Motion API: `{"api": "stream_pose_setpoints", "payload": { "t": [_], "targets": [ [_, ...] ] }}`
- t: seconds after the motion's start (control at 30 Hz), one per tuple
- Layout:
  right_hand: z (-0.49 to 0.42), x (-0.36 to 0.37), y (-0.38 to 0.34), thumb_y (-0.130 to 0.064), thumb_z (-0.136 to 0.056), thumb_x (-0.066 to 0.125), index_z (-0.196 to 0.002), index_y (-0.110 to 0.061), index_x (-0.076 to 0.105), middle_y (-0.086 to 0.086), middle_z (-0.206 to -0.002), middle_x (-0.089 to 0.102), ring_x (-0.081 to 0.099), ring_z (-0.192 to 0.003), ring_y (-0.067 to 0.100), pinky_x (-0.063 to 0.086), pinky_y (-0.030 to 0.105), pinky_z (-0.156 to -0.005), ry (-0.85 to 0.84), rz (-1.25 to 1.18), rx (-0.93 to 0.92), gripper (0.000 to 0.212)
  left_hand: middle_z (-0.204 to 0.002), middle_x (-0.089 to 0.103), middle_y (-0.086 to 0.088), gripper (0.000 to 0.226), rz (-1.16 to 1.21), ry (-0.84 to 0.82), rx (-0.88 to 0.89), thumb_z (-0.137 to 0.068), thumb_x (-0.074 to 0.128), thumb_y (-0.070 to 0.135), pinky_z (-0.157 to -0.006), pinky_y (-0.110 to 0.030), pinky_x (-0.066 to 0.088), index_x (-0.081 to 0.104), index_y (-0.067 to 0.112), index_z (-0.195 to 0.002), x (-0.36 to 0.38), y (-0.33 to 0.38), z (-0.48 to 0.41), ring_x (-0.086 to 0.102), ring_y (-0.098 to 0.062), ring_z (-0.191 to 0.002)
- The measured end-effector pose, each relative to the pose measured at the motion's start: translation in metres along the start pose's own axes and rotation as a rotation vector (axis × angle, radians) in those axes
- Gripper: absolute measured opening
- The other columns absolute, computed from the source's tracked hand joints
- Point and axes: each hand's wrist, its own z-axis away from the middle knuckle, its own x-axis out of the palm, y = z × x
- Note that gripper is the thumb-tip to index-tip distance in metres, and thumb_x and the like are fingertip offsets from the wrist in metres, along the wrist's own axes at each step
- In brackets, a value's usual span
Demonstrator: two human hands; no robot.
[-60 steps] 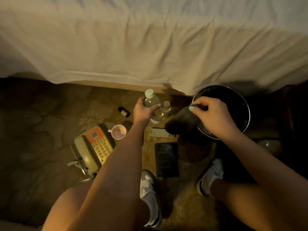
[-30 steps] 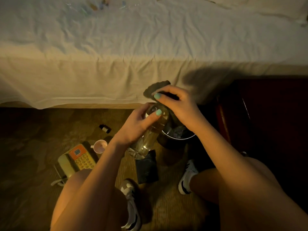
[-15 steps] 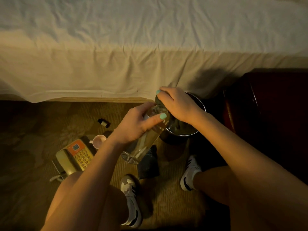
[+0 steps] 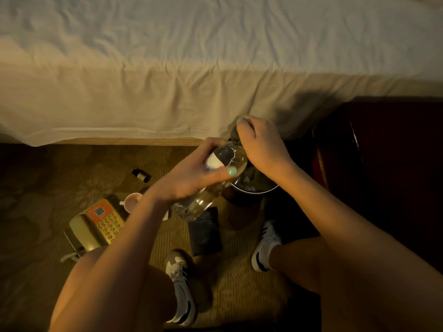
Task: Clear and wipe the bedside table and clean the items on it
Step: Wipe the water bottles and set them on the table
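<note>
My left hand (image 4: 191, 176) grips a clear plastic water bottle (image 4: 203, 200), tilted with its top toward the upper right, over the rim of a dark round basin (image 4: 259, 190). My right hand (image 4: 261, 147) holds a dark cloth (image 4: 233, 136) pressed against the bottle's upper end. On the carpet to the left lie a yellow and orange telephone (image 4: 96, 224), a pink mug (image 4: 131, 202) and a small dark vial (image 4: 141, 174). A black folder (image 4: 206, 232) lies below the bottle. The dark bedside table (image 4: 383, 164) stands at the right.
The bed with its hanging white sheet (image 4: 167, 80) fills the far side. My knees and sneakers (image 4: 179, 283) take up the near floor, on patterned carpet (image 4: 43, 188). The phone's cord (image 4: 72, 256) trails at the left.
My left hand lifted the bottle off the carpet and tilted it over the basin. My right hand brought the cloth from the basin onto the bottle's top and keeps rubbing there.
</note>
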Motion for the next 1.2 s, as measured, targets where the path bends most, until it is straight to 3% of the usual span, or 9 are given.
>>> {"api": "stream_pose_setpoints", "payload": {
  "t": [0.2,0.4,0.53,0.67,0.77,0.83,0.9,1.0,1.2],
  "targets": [
    [-0.003,-0.004,0.008,-0.017,-0.096,0.037,-0.059,-0.023,0.035,-0.005,-0.057,0.036,0.035,-0.055,0.01,0.034,0.034,-0.058,-0.178,-0.195,0.081,0.037,-0.095,0.067,0.01,0.07,-0.15,0.031,-0.003,-0.056,0.069,0.066,-0.069,-0.023,0.056,0.049,0.037,-0.116,0.001,-0.005,0.005,0.067,-0.003,-0.084],
    [-0.006,-0.008,-0.005,-0.026,-0.099,0.044,-0.077,-0.02,0.06,-0.001,-0.075,0.059,0.055,-0.071,0.01,0.045,0.027,-0.073,-0.257,-0.478,0.445,0.028,-0.111,0.065,0.016,0.075,-0.24,0.148,0.071,-0.057,0.07,0.068,-0.085,-0.039,0.055,0.046,0.038,-0.122,-0.004,-0.009,0.01,0.064,-0.002,-0.098],
    [-0.008,-0.002,-0.004,-0.03,-0.101,0.042,-0.082,-0.02,0.06,-0.001,-0.082,0.058,0.056,-0.076,0.007,0.045,0.027,-0.079,-0.202,-0.422,0.375,0.028,-0.11,0.064,0.018,0.07,-0.11,0.136,0.075,-0.058,0.073,0.062,-0.08,-0.02,0.052,0.048,0.041,-0.119,-0.008,-0.006,0.015,0.063,0.001,-0.1],
    [-0.007,-0.012,-0.001,-0.026,-0.104,0.033,-0.087,-0.021,0.054,-0.004,-0.085,0.055,0.055,-0.077,0.0,0.043,0.019,-0.074,0.11,-0.337,0.235,0.028,-0.107,0.065,0.015,0.073,0.006,0.178,0.074,-0.06,0.073,0.058,-0.083,-0.028,0.052,0.051,0.031,-0.124,-0.015,-0.007,0.017,0.063,-0.006,-0.099],
    [-0.004,-0.026,0.001,-0.034,-0.104,0.03,-0.126,-0.022,0.05,-0.001,-0.124,0.055,0.051,-0.12,0.011,0.04,0.029,-0.104,0.157,-0.633,0.24,0.032,-0.104,0.066,0.011,0.071,0.055,0.153,0.054,-0.058,0.072,0.058,-0.075,-0.021,0.054,0.051,0.032,-0.121,-0.017,-0.005,0.018,0.066,-0.008,-0.093],
    [0.002,-0.022,-0.001,-0.036,-0.103,0.028,-0.141,-0.015,0.039,0.005,-0.141,0.046,0.042,-0.132,0.012,0.035,0.029,-0.11,0.005,-0.466,0.106,0.045,-0.104,0.066,0.01,0.07,0.056,0.105,0.043,-0.059,0.072,0.057,-0.072,-0.018,0.053,0.051,0.032,-0.121,-0.012,-0.004,0.016,0.066,-0.006,-0.091],
    [0.007,-0.009,-0.008,-0.027,-0.104,0.027,-0.123,-0.013,0.051,0.006,-0.115,0.059,0.057,-0.106,0.008,0.047,0.019,-0.09,-0.171,-0.275,-0.049,0.034,-0.103,0.067,0.013,0.067,0.064,0.076,0.043,-0.061,0.072,0.055,-0.07,-0.016,0.052,0.051,0.032,-0.12,-0.007,-0.004,0.014,0.066,-0.005,-0.09],
    [0.002,0.004,-0.011,-0.024,-0.104,0.03,-0.091,-0.013,0.05,0.006,-0.074,0.054,0.056,-0.071,0.026,0.045,0.034,-0.063,-0.209,-0.06,-0.096,0.027,-0.101,0.066,0.016,0.065,0.01,0.121,0.028,-0.059,0.071,0.06,-0.071,-0.017,0.053,0.049,0.038,-0.117,-0.003,-0.008,0.013,0.065,-0.003,-0.091],
    [-0.006,0.011,-0.008,-0.022,-0.103,0.03,-0.061,-0.018,0.04,0.0,-0.06,0.045,0.043,-0.055,0.011,0.029,0.029,-0.051,-0.125,0.284,-0.01,0.043,-0.099,0.064,0.018,0.076,-0.208,0.147,0.042,-0.059,0.064,0.072,-0.068,-0.015,0.048,0.045,0.033,-0.121,0.004,-0.016,0.011,0.062,0.005,-0.087]
  ]
}}
